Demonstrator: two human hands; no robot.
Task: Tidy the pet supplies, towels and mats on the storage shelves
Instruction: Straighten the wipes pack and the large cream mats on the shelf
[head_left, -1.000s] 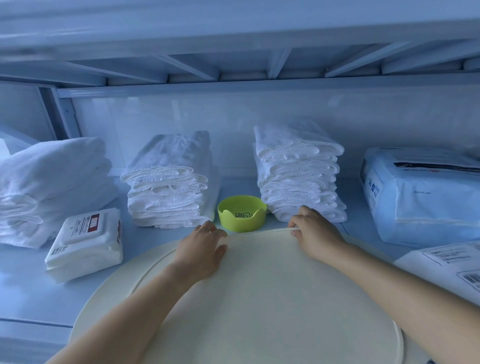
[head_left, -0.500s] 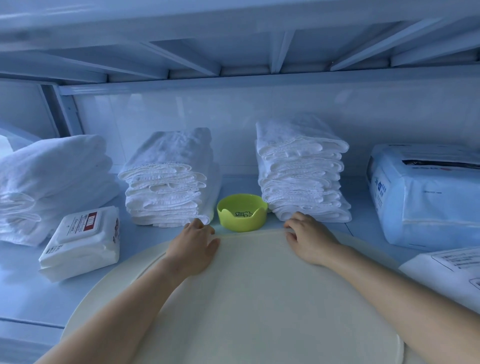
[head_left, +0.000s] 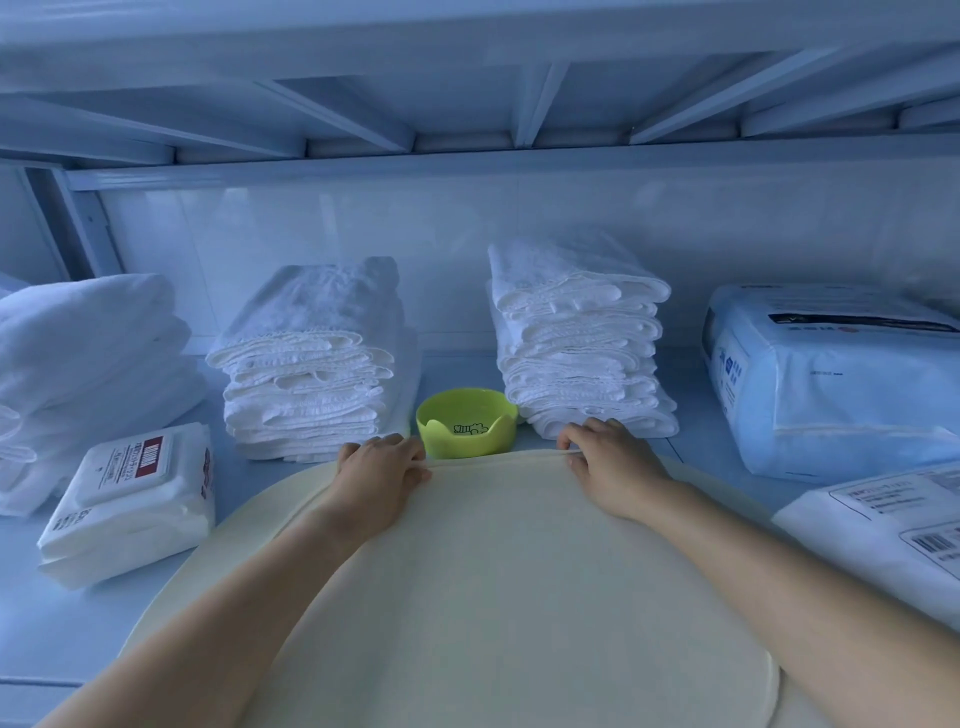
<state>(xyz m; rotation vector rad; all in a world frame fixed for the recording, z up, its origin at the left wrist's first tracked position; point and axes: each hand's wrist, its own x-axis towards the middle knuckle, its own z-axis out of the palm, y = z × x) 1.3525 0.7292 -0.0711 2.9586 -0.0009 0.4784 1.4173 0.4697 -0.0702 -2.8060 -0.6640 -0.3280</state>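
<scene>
A large round cream mat (head_left: 519, 571) lies on the shelf in front of me, and a second cream layer shows under it at the left. My left hand (head_left: 382, 475) rests on its far edge with the fingers curled over the rim. My right hand (head_left: 610, 467) pinches the same far edge further right. A small green pet bowl (head_left: 467, 423) stands just beyond the mat's edge, between my hands. Behind it are two stacks of folded white towels, one to the left (head_left: 311, 374) and one to the right (head_left: 582, 353).
Thick folded white towels (head_left: 88, 364) fill the far left, with a pack of wipes (head_left: 130, 499) in front of them. A blue-white wrapped pack (head_left: 831, 384) and a flat white labelled package (head_left: 883, 535) sit at the right. The upper shelf's frame (head_left: 467, 104) hangs low overhead.
Both hands have slid the mat's far edge toward the back of the shelf. The edge now reaches the green bowl, and my hands sit close to the towel stacks.
</scene>
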